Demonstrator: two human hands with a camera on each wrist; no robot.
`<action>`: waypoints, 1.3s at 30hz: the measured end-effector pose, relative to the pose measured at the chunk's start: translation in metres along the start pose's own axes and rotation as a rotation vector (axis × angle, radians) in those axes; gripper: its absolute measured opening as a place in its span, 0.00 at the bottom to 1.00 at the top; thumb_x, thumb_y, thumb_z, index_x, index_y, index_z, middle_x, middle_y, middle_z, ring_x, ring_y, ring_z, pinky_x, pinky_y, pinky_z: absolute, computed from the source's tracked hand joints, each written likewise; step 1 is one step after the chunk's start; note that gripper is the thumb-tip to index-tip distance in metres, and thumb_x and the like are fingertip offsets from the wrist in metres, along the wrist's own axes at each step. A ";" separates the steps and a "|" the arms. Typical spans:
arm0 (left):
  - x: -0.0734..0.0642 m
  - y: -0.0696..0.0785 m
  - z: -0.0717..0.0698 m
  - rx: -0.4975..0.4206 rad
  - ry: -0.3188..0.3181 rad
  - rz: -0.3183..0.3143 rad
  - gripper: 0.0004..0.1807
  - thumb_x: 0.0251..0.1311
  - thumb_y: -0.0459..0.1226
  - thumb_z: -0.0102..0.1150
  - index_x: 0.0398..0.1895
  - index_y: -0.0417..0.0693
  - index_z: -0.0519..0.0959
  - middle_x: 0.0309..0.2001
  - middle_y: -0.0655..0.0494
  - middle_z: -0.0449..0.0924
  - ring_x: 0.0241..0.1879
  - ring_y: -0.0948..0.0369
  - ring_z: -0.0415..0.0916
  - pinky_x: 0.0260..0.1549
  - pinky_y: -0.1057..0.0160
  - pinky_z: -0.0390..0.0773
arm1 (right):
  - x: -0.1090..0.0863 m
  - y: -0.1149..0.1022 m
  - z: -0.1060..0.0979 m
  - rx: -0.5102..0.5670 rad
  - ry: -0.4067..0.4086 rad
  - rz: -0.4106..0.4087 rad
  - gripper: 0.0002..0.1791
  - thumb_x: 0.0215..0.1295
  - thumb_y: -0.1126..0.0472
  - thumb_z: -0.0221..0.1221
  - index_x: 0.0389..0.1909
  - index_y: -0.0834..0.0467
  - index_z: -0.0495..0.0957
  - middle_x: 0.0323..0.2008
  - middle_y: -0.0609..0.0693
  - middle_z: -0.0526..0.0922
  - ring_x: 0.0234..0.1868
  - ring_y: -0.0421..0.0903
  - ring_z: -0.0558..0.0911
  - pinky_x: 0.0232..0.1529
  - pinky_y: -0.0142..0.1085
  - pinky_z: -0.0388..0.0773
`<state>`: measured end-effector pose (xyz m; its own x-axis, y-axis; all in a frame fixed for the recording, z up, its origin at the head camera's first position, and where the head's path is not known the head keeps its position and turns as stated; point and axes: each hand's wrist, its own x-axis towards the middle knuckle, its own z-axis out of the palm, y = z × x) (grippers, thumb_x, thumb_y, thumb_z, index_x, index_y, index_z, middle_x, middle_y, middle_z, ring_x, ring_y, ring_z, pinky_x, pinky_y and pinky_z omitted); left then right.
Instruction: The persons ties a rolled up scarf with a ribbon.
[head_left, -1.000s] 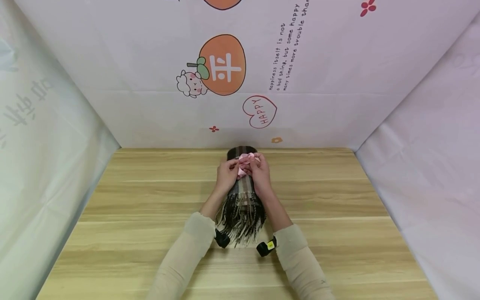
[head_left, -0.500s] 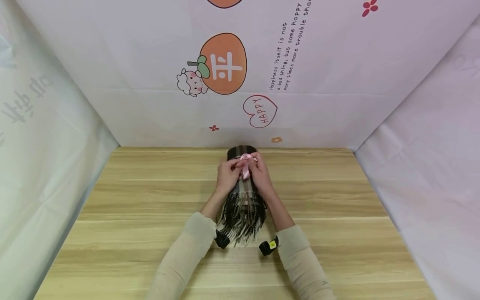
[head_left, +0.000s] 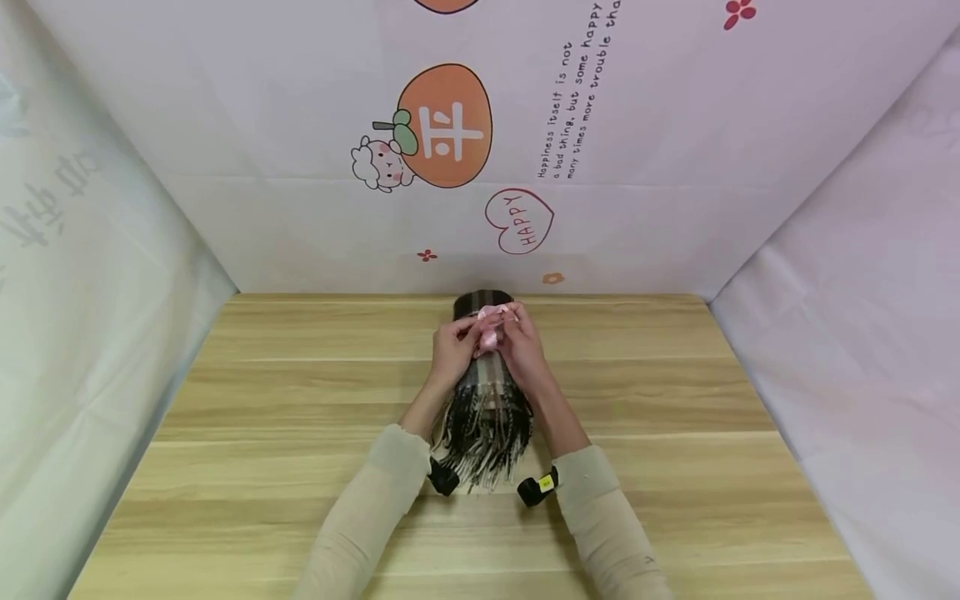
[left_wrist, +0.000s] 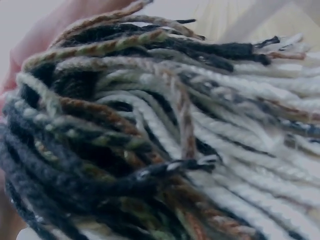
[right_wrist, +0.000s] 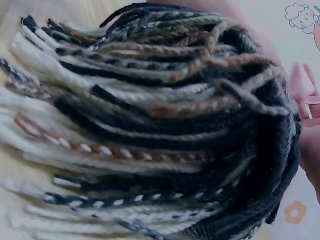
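Note:
A rolled plaid scarf (head_left: pixel 491 371) in black, grey and brown lies lengthwise on the table, its fringe (head_left: pixel 486 437) spread towards the person. Over its far half, both hands work close together on a shiny pink ribbon (head_left: pixel 489 339). The left hand (head_left: pixel 452 350) pinches the ribbon from the left, and the right hand (head_left: pixel 523 352) pinches it from the right. Fingers hide much of the ribbon, so its exact shape cannot be made out. Twisted fringe strands (left_wrist: pixel 175 125) fill the left wrist view. Strands (right_wrist: pixel 165 130) also cover most of the right wrist view, with pink ribbon (right_wrist: pixel 302 87) at its edge.
The wood-grain table (head_left: pixel 300 400) ends at a white printed back wall (head_left: pixel 637 225). White sheets stand at both sides. Black wrist cameras, a left one (head_left: pixel 443 477) and a right one (head_left: pixel 536 488), sit beside the fringe.
Between the fingers the pink ribbon has changed shape: half a second ago a loop with a hanging tail showed, now it is more bunched. The scarf stays put; the hands shift only slightly.

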<state>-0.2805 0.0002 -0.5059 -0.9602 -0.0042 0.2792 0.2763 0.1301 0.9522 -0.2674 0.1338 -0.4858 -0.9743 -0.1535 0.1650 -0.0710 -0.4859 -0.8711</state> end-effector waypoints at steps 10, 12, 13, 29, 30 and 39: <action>0.001 0.001 0.000 -0.225 -0.019 -0.150 0.15 0.67 0.35 0.61 0.44 0.27 0.83 0.25 0.65 0.79 0.20 0.72 0.69 0.21 0.74 0.70 | 0.003 -0.001 -0.010 0.121 -0.037 -0.027 0.07 0.79 0.61 0.46 0.40 0.56 0.72 0.26 0.46 0.79 0.12 0.32 0.61 0.15 0.22 0.57; 0.002 0.001 0.000 -0.273 -0.023 -0.179 0.15 0.67 0.34 0.60 0.44 0.25 0.82 0.24 0.67 0.77 0.20 0.72 0.69 0.22 0.74 0.70 | 0.003 -0.001 -0.014 0.149 -0.039 -0.038 0.08 0.77 0.64 0.48 0.40 0.56 0.76 0.26 0.47 0.80 0.12 0.32 0.61 0.15 0.22 0.56; 0.002 0.001 0.000 -0.291 -0.022 -0.193 0.14 0.67 0.33 0.60 0.44 0.25 0.82 0.24 0.68 0.77 0.20 0.72 0.69 0.22 0.74 0.70 | 0.003 0.000 -0.016 0.163 -0.049 -0.044 0.10 0.77 0.66 0.48 0.39 0.56 0.78 0.27 0.47 0.81 0.13 0.32 0.61 0.16 0.23 0.57; 0.006 -0.003 -0.005 -0.449 0.035 -0.310 0.09 0.67 0.31 0.58 0.27 0.43 0.83 0.14 0.63 0.69 0.16 0.69 0.67 0.19 0.74 0.70 | 0.000 -0.008 -0.030 -0.374 -0.259 -0.078 0.10 0.69 0.75 0.52 0.30 0.66 0.80 0.43 0.50 0.71 0.50 0.42 0.69 0.46 0.27 0.73; 0.006 -0.002 -0.005 -0.454 0.042 -0.316 0.09 0.67 0.30 0.58 0.28 0.43 0.84 0.14 0.63 0.70 0.15 0.69 0.67 0.19 0.74 0.70 | 0.000 -0.010 -0.028 -0.472 -0.255 -0.081 0.09 0.69 0.75 0.53 0.30 0.68 0.79 0.43 0.52 0.71 0.50 0.43 0.68 0.46 0.28 0.72; 0.004 0.002 -0.006 -0.445 0.056 -0.316 0.07 0.65 0.29 0.59 0.34 0.37 0.86 0.20 0.64 0.77 0.20 0.70 0.71 0.21 0.74 0.72 | -0.014 -0.033 0.006 -0.864 -0.151 -0.132 0.05 0.62 0.71 0.64 0.30 0.71 0.81 0.29 0.60 0.77 0.29 0.40 0.70 0.32 0.26 0.66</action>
<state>-0.2837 -0.0057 -0.5026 -0.9990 -0.0296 -0.0340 -0.0228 -0.3182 0.9477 -0.2502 0.1474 -0.4565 -0.9124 -0.2836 0.2951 -0.3771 0.3022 -0.8755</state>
